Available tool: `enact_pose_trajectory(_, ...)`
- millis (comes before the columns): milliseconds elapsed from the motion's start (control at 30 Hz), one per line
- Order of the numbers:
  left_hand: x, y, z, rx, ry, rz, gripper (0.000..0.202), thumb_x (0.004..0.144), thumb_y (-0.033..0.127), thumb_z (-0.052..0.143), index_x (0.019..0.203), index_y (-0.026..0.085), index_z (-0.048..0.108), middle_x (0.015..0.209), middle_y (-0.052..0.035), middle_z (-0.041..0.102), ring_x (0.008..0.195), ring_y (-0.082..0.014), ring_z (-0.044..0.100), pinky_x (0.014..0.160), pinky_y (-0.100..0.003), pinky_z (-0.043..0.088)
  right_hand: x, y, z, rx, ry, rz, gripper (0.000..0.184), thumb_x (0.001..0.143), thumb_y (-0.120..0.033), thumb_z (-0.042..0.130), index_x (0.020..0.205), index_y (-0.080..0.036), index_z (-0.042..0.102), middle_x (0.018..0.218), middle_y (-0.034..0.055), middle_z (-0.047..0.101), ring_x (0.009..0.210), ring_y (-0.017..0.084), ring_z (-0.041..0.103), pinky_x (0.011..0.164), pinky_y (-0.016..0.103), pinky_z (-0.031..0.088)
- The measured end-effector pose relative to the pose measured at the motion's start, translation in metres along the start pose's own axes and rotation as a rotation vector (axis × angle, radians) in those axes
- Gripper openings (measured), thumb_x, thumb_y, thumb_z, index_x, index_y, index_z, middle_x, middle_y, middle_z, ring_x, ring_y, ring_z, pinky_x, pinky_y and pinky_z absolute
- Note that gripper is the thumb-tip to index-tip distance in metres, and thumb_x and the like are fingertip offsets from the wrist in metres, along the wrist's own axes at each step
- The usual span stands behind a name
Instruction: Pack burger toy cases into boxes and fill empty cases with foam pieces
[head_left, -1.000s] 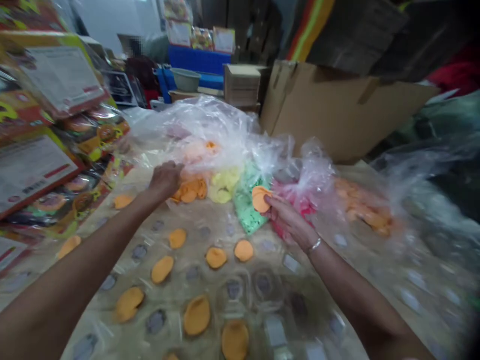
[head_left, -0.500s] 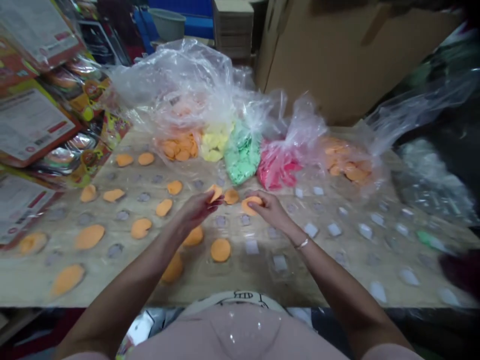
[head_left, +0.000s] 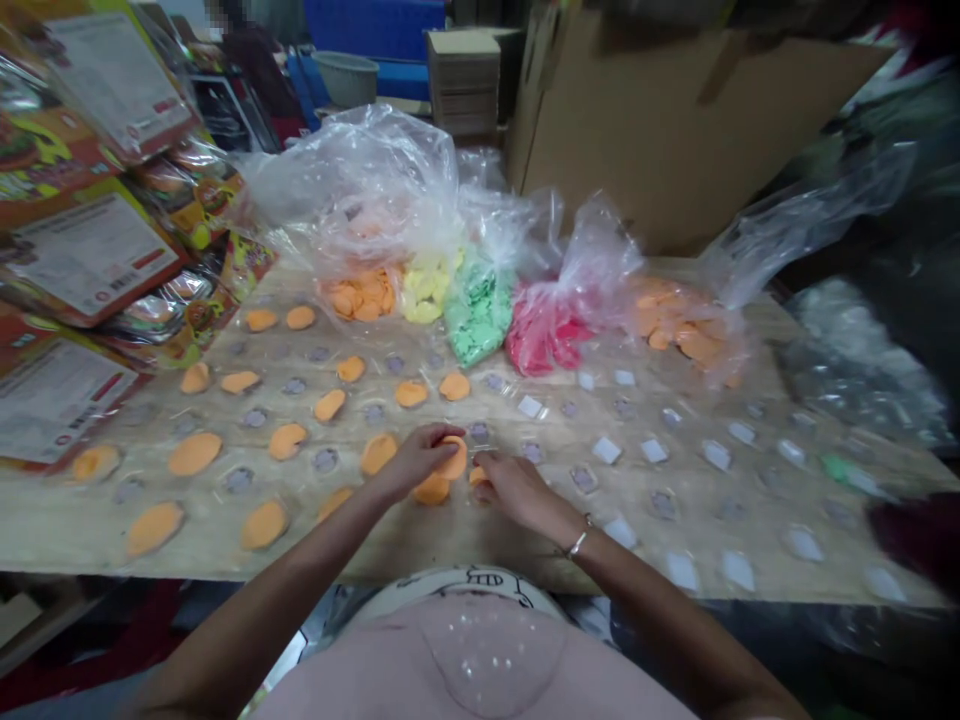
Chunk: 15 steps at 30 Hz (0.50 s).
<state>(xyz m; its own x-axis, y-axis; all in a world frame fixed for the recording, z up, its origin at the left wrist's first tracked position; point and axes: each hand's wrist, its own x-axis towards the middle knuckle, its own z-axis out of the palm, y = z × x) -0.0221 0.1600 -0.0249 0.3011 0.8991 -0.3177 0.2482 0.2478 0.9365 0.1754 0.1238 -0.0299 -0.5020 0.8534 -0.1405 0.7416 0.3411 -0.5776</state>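
My left hand (head_left: 417,460) is closed on a thin orange foam disc (head_left: 453,458), held by its edge just above the table. Below it another orange disc (head_left: 431,490) lies on the tabletop, partly covered. Beside it, my right hand (head_left: 517,488) points down with its fingers closed on a second orange foam piece (head_left: 478,476), mostly hidden under the fingertips. Small clear plastic trays stand in rows around both hands. On the left many carry orange pieces such as this disc (head_left: 195,453); on the right several show white squares (head_left: 607,450).
Along the back lie clear bags of orange (head_left: 364,297), yellow (head_left: 426,292), green (head_left: 478,310) and pink pieces (head_left: 547,340), plus another orange bag (head_left: 686,325). Packaged toy sets (head_left: 97,255) are stacked at left. A large cardboard box (head_left: 645,140) stands behind. A person (head_left: 259,65) is far back.
Both hands have come nearer to me and lower, each with an orange piece. Another orange piece now lies in the back row where my hands were. The view has shifted slightly.
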Motion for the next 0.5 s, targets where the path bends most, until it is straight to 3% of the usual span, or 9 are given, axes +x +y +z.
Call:
enact_pose_trajectory(133,0.002,-0.007,0.020,-0.021,-0.019,0.041,0.054,0.070,0.031,0.062,0.121,0.016,0.054,0.071,0.0039,0.054,0.064,-0.0121,0.051,0.060,-0.024,0.038,-0.011,-0.002,-0.002,0.218,0.297,-0.046,0.021,0.090,-0.022,0.055,0.111,-0.019,0.059,0.113,0.0114,0.061,0.109,0.024,0.055,0.092,0.037,0.043)
enact_pose_trajectory(233,-0.002,-0.010,0.039,-0.005,-0.087,0.086,0.055,0.077,0.034,0.060,0.127,0.016,0.046,0.079,-0.0002,0.059,0.069,-0.0147,0.055,0.063,-0.027,0.042,-0.011,0.009,-0.001,0.575,0.283,-0.007,0.018,0.090,-0.032,0.055,0.102,-0.019,0.060,0.099,0.0068,0.064,0.091,0.019,0.060,0.078,0.031,0.048)
enact_pose_trajectory(300,-0.005,-0.010,0.050,0.163,-0.050,0.201,0.049,0.084,0.033,0.055,0.129,0.017,0.045,0.096,-0.0069,0.062,0.085,-0.0198,0.059,0.074,-0.032,0.046,-0.004,0.029,-0.006,0.638,0.276,0.076,0.017,0.089,-0.034,0.053,0.087,-0.017,0.058,0.082,0.0028,0.063,0.075,0.016,0.059,0.066,0.026,0.047)
enact_pose_trajectory(367,-0.005,-0.010,0.057,0.452,-0.017,0.352,0.035,0.088,0.030,0.050,0.121,0.019,0.053,0.108,-0.0105,0.061,0.100,-0.0242,0.056,0.086,-0.038,0.044,0.008,0.056,-0.018,0.539,0.381,0.192,0.017,0.088,-0.031,0.049,0.084,-0.016,0.056,0.077,0.0018,0.061,0.070,0.015,0.057,0.064,0.025,0.046)
enact_pose_trajectory(433,-0.002,-0.011,0.060,0.732,-0.100,0.423,0.021,0.090,0.026,0.047,0.104,0.019,0.061,0.107,-0.0113,0.062,0.103,-0.0265,0.054,0.090,-0.041,0.042,0.024,0.083,-0.034,0.424,0.488,0.271,0.015,0.086,-0.026,0.046,0.090,-0.015,0.055,0.082,0.0032,0.060,0.074,0.016,0.056,0.067,0.026,0.045)
enact_pose_trajectory(500,0.003,-0.016,0.062,0.925,-0.207,0.406,0.020,0.092,0.025,0.045,0.092,0.017,0.063,0.099,-0.0116,0.064,0.098,-0.0269,0.055,0.087,-0.042,0.042,0.040,0.103,-0.048,0.357,0.515,0.287,0.016,0.084,-0.020,0.045,0.094,-0.015,0.056,0.087,0.0047,0.061,0.079,0.017,0.055,0.072,0.027,0.044)
